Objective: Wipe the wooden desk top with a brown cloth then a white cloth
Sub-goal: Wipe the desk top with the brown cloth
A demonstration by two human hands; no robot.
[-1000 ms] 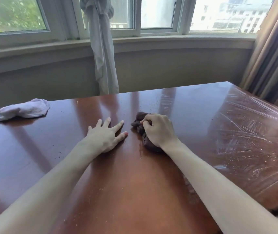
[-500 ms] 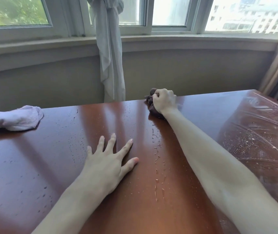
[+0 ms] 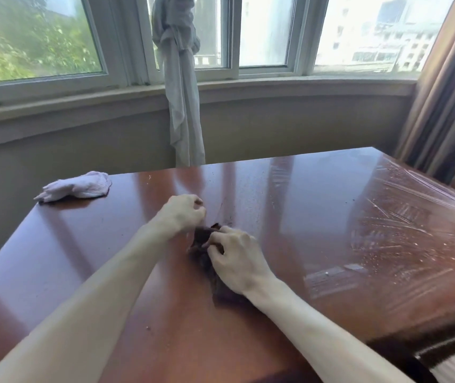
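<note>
The brown cloth [image 3: 201,254] lies bunched near the middle of the wooden desk top [image 3: 290,205]. My right hand [image 3: 236,262] rests over the cloth's right side, its fingers curled and gripping it. My left hand [image 3: 183,214] sits just beyond the cloth with its fingers curled, pinching the cloth's far edge. Much of the cloth is hidden under my right hand and wrist. The white cloth [image 3: 77,186] lies crumpled at the desk's far left corner, away from both hands.
Clear plastic film [image 3: 403,230] with crumbs and streaks covers the desk's right part. A knotted grey curtain [image 3: 182,106] hangs behind the far edge below the windows. Brown drapes [image 3: 447,100] hang at the right. Small specks dot the desk surface.
My right hand has drawn the brown cloth back from the far edge to the middle of the desk. My left hand has lifted off the surface, curled and come to the cloth.
</note>
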